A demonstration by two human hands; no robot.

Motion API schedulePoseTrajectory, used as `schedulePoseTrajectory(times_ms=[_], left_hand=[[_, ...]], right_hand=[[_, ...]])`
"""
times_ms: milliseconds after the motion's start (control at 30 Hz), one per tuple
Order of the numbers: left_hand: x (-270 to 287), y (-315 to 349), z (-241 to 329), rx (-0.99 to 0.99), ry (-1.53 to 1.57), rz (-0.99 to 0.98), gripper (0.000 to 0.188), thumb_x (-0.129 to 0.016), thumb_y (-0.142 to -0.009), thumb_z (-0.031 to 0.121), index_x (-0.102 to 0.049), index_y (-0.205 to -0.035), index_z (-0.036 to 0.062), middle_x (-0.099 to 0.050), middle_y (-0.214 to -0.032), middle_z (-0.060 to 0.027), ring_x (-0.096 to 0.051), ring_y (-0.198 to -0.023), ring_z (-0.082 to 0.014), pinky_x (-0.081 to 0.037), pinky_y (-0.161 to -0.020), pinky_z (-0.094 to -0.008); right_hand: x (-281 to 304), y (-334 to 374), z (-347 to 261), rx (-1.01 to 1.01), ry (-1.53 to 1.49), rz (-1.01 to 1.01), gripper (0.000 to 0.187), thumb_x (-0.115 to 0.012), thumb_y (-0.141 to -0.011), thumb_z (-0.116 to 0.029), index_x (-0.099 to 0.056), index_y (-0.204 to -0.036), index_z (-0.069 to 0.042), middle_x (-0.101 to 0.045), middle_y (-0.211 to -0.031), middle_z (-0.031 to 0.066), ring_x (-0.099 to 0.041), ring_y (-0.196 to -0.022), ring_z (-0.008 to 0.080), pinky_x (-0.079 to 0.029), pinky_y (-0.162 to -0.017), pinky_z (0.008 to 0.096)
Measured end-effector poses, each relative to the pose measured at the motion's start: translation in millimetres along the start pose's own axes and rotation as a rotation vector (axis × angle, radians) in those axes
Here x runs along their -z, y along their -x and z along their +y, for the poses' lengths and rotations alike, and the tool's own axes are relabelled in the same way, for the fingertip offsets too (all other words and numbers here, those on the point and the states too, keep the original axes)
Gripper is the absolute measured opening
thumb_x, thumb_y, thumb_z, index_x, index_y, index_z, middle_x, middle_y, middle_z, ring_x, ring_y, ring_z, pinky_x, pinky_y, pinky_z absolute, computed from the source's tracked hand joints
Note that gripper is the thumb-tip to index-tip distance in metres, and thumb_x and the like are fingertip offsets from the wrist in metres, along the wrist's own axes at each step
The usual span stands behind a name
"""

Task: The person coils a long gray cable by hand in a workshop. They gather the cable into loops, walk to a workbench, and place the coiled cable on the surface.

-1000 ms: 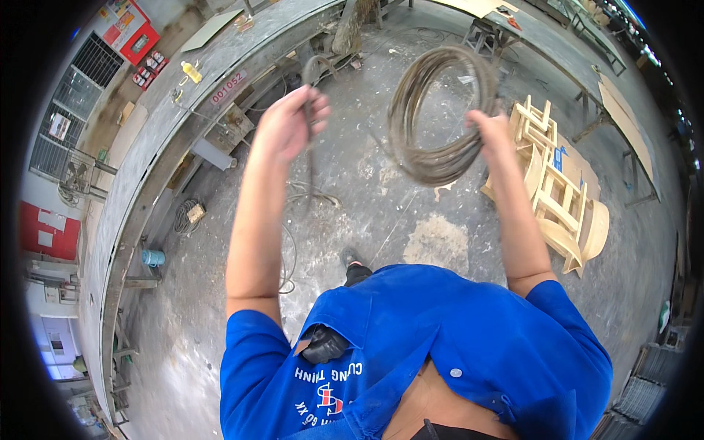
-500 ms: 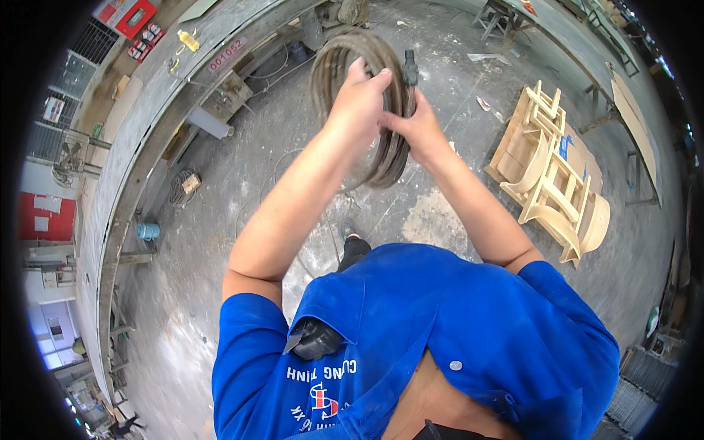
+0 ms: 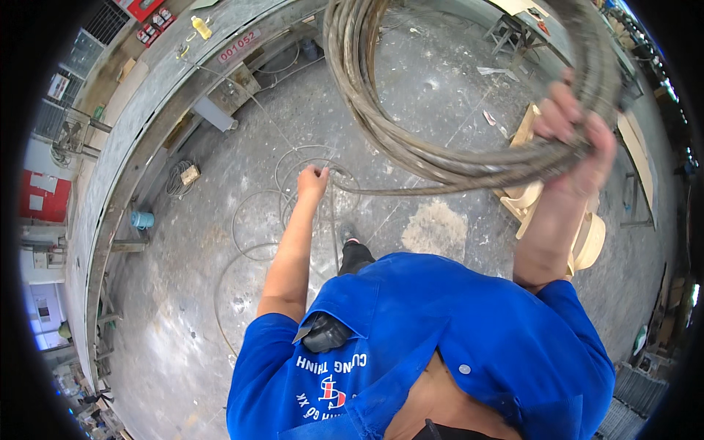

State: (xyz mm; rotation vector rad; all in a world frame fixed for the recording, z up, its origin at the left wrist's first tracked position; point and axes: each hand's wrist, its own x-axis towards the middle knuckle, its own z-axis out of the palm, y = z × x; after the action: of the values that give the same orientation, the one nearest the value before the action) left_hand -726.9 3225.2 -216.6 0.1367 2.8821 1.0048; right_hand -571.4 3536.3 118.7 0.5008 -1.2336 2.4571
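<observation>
Coil: a thick grey-brown cable coil (image 3: pixel 440 161) is hanging in the air above the floor (image 3: pixel 436 227), its top running out past the upper edge of the view.
Right hand: the right hand (image 3: pixel 579 136) is gripping the coil's right side, fingers wrapping around the bundle; motion is blurring them.
Strand: one strand (image 3: pixel 411 192) is stretching leftward from the coil's underside.
Left hand: the left hand (image 3: pixel 314 180) is closing its curled fingers on this strand; the exact contact is hiding behind them.
Floor loops: thinner loops (image 3: pixel 217 297) are lying near the left forearm, which is covering part of them; where they are joining the strand, I cannot tell.
Wooden pieces: pale wooden pieces (image 3: pixel 589 242) are lying on the floor, the right arm and coil hiding much of them.
Bench: a yellow bottle (image 3: pixel 201 28) is standing near the left bench's (image 3: pixel 117 187) far end.
</observation>
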Motion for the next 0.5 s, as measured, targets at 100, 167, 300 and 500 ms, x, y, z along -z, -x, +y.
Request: schedulePoseTrajectory(times_ms=[100,167,300,500], left_hand=[[-32,-11,-39,-0.041,-0.148,0.198,0.027,-0.059,-0.079,0.028,-0.062,-0.09,0.0035,-0.062,-0.088,-0.0195,-0.059,-0.085,-0.0322,-0.045,-0.078,-0.0417],[-47,-24,-61,-0.297,-0.394,0.573,0.034,-0.054,-0.082,0.033,-0.06,-0.099,0.0038,-0.06,-0.098,-0.0217,-0.057,-0.094,-0.0344,-0.042,-0.084,-0.0426],[-78,-61,-113,0.128,-0.295,0.042,0.045,-0.043,-0.087,0.042,-0.055,-0.11,0.0058,-0.058,-0.101,-0.0237,-0.056,-0.092,-0.0389,-0.042,-0.082,-0.045],[-132,-34,-160,0.785,0.393,-0.641,0.061,-0.037,-0.085,0.056,-0.051,-0.111,0.0029,-0.063,-0.089,-0.0177,-0.061,-0.064,-0.0238,-0.048,-0.059,-0.0375]], right_hand=[[-25,3,-39,0.009,-0.097,-0.112,0.055,-0.053,-0.075,-0.015,-0.028,-0.117,0.011,-0.038,-0.078,0.0033,-0.043,-0.064,0.0099,-0.038,-0.063,0.026],[-41,8,-57,0.015,-0.192,-0.053,0.049,-0.052,-0.076,-0.009,-0.029,-0.114,0.011,-0.038,-0.077,0.0034,-0.041,-0.061,0.0095,-0.037,-0.063,0.0248],[-55,18,-90,0.383,-0.163,0.504,0.051,-0.061,-0.071,-0.01,-0.034,-0.112,0.006,-0.043,-0.077,0.0014,-0.046,-0.058,0.01,-0.038,-0.06,0.0247],[-47,40,-141,0.054,0.118,0.079,0.048,-0.062,-0.072,-0.012,-0.034,-0.109,0.001,-0.045,-0.076,0.0008,-0.047,-0.058,0.0085,-0.04,-0.06,0.0238]])
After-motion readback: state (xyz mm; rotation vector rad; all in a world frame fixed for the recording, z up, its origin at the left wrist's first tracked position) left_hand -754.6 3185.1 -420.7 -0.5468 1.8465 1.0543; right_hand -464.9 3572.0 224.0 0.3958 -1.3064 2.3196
